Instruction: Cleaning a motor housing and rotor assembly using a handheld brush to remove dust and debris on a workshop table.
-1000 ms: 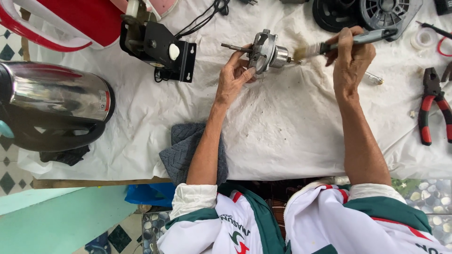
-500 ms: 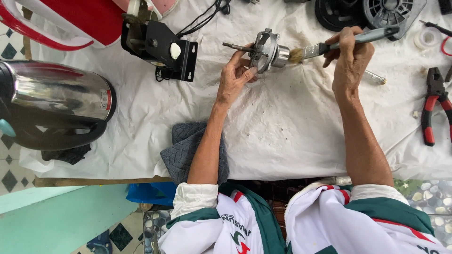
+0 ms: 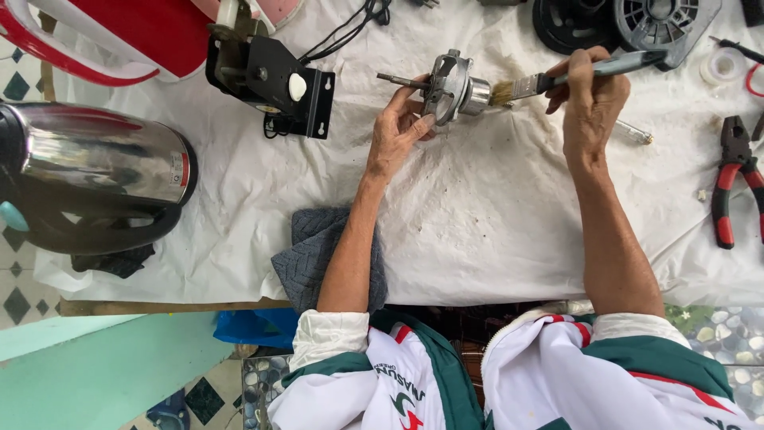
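A small metal motor (image 3: 450, 86) is held above the white-sheeted tabletop (image 3: 477, 215) by the left hand (image 3: 396, 135), whose fingers (image 3: 422, 127) are closed on its lower edge. Its shaft, the long axis, runs roughly level and points away from the brush. A paintbrush (image 3: 557, 78) is gripped by the closed right hand (image 3: 590, 103), the bristles touching the motor's end opposite the shaft. The left hand lies just below the motor; the right lies beyond the brush. Red-handled pliers (image 3: 730, 187) rest far to that side, a steel kettle (image 3: 95, 179) far to the shaft side.
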